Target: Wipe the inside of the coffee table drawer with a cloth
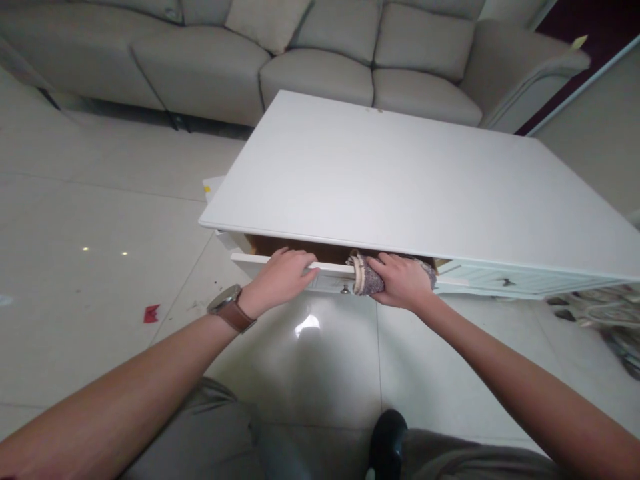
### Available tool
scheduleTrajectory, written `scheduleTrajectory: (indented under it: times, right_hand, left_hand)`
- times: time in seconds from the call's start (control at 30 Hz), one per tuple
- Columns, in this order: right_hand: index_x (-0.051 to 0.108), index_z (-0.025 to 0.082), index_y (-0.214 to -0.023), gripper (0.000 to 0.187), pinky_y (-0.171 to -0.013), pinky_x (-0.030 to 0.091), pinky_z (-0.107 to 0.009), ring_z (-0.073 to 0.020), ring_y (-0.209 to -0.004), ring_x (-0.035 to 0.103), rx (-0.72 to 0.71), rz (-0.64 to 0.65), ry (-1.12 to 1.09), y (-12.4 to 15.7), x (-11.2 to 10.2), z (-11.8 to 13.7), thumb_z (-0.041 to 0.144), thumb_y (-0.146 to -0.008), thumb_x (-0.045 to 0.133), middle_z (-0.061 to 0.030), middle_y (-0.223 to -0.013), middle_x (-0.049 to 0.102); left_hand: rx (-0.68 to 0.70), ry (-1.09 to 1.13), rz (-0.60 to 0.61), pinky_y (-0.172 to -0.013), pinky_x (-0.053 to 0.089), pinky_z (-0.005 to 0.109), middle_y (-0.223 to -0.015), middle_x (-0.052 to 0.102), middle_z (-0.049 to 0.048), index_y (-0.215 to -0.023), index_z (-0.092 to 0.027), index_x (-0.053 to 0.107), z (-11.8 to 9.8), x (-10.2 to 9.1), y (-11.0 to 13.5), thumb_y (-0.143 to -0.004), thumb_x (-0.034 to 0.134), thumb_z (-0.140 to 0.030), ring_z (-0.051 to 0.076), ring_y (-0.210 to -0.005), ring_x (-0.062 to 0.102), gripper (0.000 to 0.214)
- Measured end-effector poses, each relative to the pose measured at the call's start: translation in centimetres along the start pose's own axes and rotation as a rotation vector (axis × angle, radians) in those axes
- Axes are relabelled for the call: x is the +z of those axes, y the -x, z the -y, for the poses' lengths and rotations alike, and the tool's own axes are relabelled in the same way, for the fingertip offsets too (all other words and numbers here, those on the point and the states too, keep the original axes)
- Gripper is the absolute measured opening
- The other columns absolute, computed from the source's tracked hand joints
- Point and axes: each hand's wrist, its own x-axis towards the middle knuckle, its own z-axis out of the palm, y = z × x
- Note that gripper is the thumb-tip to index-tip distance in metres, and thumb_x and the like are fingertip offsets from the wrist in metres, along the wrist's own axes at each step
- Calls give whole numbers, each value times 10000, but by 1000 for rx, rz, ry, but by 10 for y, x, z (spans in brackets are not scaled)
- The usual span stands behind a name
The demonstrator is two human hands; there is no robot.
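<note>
A white coffee table [400,180] stands in front of me with its drawer [330,279] pulled partly out. My left hand [281,275], with a brown-strapped watch on the wrist, curls over the top edge of the drawer front. My right hand [403,280] is closed round a rolled grey-purple cloth item [366,277] with a pale rim, held at the drawer's opening, half over its edge. A small metal knob [344,289] shows on the drawer front between my hands. The inside of the drawer is mostly hidden under the tabletop.
A beige sofa [320,60] runs along the far side of the table. The floor is glossy pale tile with a red scrap [151,313] at the left. Some cluttered objects [605,313] lie at the right under the table's end. My knees and a dark shoe [387,440] are below.
</note>
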Motion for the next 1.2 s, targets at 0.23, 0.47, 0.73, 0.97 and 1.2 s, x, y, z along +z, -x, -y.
scheduleTrajectory:
  times: [0.23,0.47,0.73,0.97,1.2]
  right_hand:
    - [549,226,-1345,607,-664,362,-326,-278,-973,598,20,31,-2,1,-3,1,434,-787,667,-114,-1141,637]
    - [520,229,-1375,630,-679,384,-332,-285,-996,600,21,35,-14,5,-3,4,436,-797,660,-116,-1160,626]
    - [506,207,-1391,634,-702,382,-335,-289,-997,587,-13,9,-18,14,-2,7,425,-812,643,-125,-1151,624]
    - [442,179,-1484,674,-718,366,-353,-282,-976,558,-110,-67,-1,20,8,-1,372,-856,595,-134,-1143,612]
    - [439,178,-1481,695,-757,389,-357,-287,-995,565,-82,-71,-39,22,6,2,399,-844,605,-135,-1164,605]
  left_hand:
    - [-5,-97,78,-870,463,403,-1073,729,84,-1104,-219,640,-5,-4,7,-995,442,-405,296,-1030,658,293]
    - [2,-89,157,-908,449,440,-1190,694,111,-1211,-198,596,-5,-8,8,-973,457,-434,323,-1096,626,364]
    - [-27,-24,219,-968,446,450,-1265,682,128,-1248,-198,589,-9,-13,13,-943,466,-447,329,-1187,610,413]
    - [-8,184,167,-1005,461,362,-1272,708,89,-1228,-201,631,3,-9,14,-922,448,-456,271,-1158,648,438]
    - [-36,175,156,-1025,459,397,-1270,713,88,-1224,-205,637,-4,-12,14,-892,475,-443,282,-1166,646,439]
